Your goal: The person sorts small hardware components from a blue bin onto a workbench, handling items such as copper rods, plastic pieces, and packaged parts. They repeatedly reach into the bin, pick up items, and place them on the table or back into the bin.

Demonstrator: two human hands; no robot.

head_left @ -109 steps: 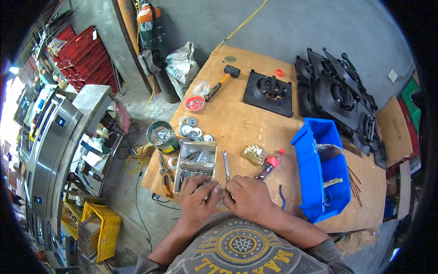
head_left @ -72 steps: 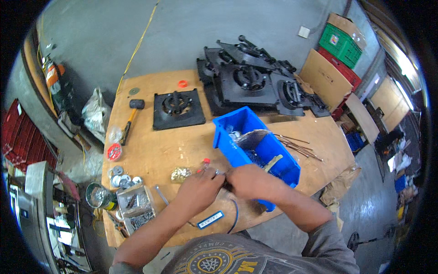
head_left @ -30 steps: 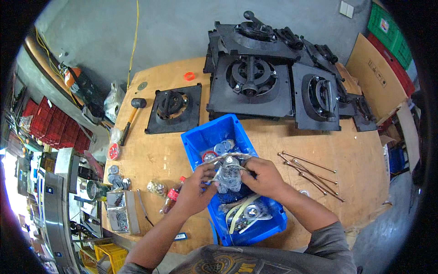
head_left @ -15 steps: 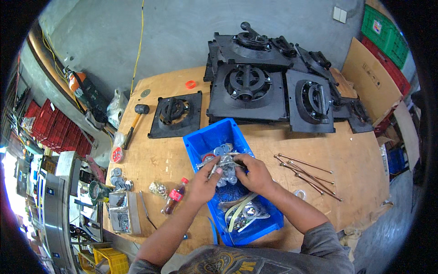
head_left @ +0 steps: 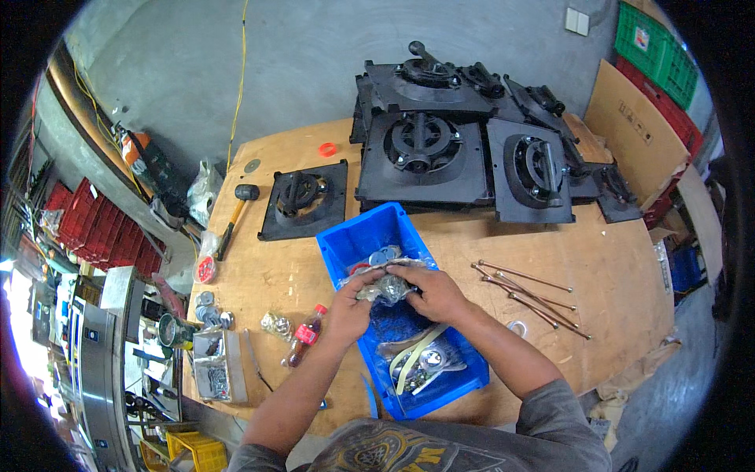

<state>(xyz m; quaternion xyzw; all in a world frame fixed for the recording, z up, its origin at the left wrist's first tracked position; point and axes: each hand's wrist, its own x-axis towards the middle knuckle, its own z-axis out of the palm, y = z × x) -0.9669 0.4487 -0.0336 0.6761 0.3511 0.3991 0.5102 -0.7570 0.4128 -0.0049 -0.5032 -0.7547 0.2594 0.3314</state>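
Observation:
A clear plastic bag (head_left: 391,289) of small metal parts is held between my two hands over the blue bin (head_left: 462,391). My left hand (head_left: 351,305) pinches its left side and my right hand (head_left: 434,294) grips its upper right edge, fingers curled. What exactly the bag contains is too small to make out. Behind my fingers, grey round discs (head_left: 384,256) lie in the far part of the bin. In its near part rests another open bag with shiny hardware (head_left: 431,359), crossed by a pale yellow strap (head_left: 414,358).
Black square plates with round handled centres (head_left: 421,149) are stacked at the back; one plate (head_left: 303,200) lies apart. Left are a mallet (head_left: 246,193), a drink bottle (head_left: 307,337) and a parts box (head_left: 218,366). Several long metal rods (head_left: 531,299) lie to the right.
My hands have drawn closer together at the bag's top, and the bag's edge has spread and turned beneath my fingers. The view has shifted slightly.

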